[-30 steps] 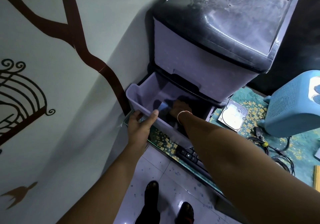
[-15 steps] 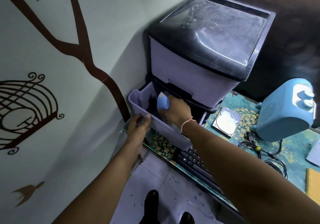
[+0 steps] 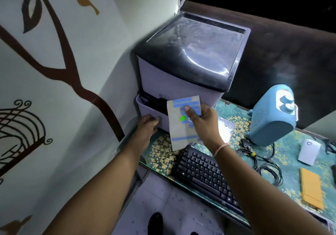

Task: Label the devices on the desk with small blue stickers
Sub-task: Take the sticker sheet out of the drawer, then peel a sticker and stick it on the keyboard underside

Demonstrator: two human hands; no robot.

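Observation:
My right hand (image 3: 202,121) pinches a pale sticker sheet (image 3: 179,131) with several blue strips and one green square, held upright in front of the drawer unit. My left hand (image 3: 147,127) presses against the front of the lilac drawer (image 3: 145,110), which stands only slightly out. On the desk lie a black keyboard (image 3: 201,174), a silver hard drive (image 3: 225,128), a blue heater-like device (image 3: 271,118) and a small white device (image 3: 307,152).
The lilac drawer unit with a dark lid (image 3: 190,52) stands at the desk's left end against the wall. A coiled black cable (image 3: 261,163) and an orange pad (image 3: 311,189) lie on the green patterned desk top (image 3: 160,152). Tiled floor and my shoes are below.
My right hand has lifted the sticker sheet out of the drawer and holds it in front. The drawer has slid most of the way in under my left hand.

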